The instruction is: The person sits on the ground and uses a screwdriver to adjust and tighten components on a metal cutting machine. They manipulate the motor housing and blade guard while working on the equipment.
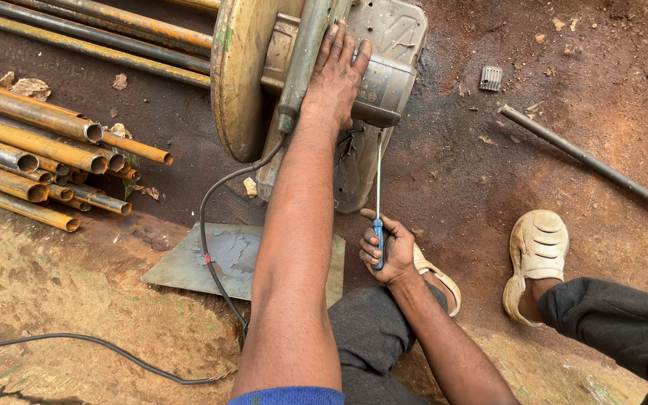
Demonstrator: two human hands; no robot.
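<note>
Ground, clearance: open dirt right of the cut-off saw [369, 82], broken only by a small grey vent cover [491, 77] and a dark rod [586, 161] lying diagonally. Left side blocked by stacked rusty pipes [39, 161]. Black cable [208, 232] crosses the metal sheet [219, 262] below the saw. Screwdriver [378, 195] shaft stands close against the saw's base; sandalled feet [538, 255] occupy the near ground.

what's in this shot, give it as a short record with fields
setting: dirt ground, outdoors
left hand: palm down on a cut-off saw motor housing, beside its handle
right hand: gripping a blue-handled screwdriver, shaft pointing up to the saw
saw guard: large yellowish disc, left of the hand
pipes: rusty stack at left
plate: flat metal sheet under the left arm
cable: black, runs from the saw
</note>
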